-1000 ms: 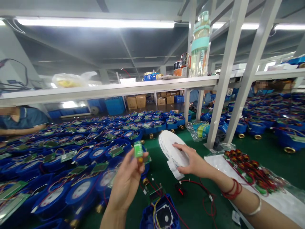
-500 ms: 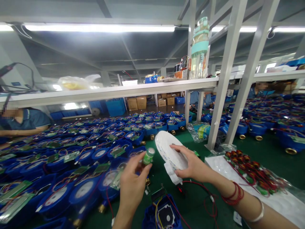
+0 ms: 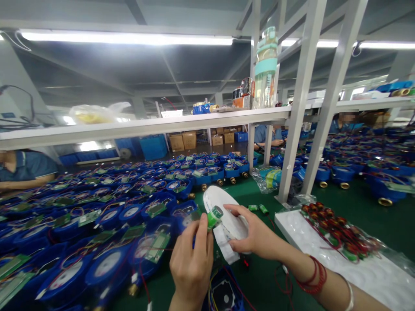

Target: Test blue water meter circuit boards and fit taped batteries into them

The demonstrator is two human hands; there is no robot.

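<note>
My left hand (image 3: 192,259) is closed around a green cylindrical battery (image 3: 213,217), tilted with its grey end up and to the right. Just right of it, my right hand (image 3: 256,233) grips a white roll of tape (image 3: 223,199) by its edge, and a loose white end hangs below the roll. The battery overlaps the roll's near side in view; I cannot tell whether they touch. Beneath both hands sits an open blue meter housing (image 3: 226,293) with wires inside, partly hidden by my left hand.
Rows of blue meters (image 3: 110,268) with circuit boards fill the left. Two small green batteries (image 3: 263,209) lie beyond my right hand. Wired batteries (image 3: 337,229) rest on a white foam tray (image 3: 298,242) at right. Shelf posts (image 3: 300,95) rise behind; co-workers sit beyond.
My left hand has turned and brought the battery right, up against or in front of the tape roll. The roll has shifted slightly left and down in view.
</note>
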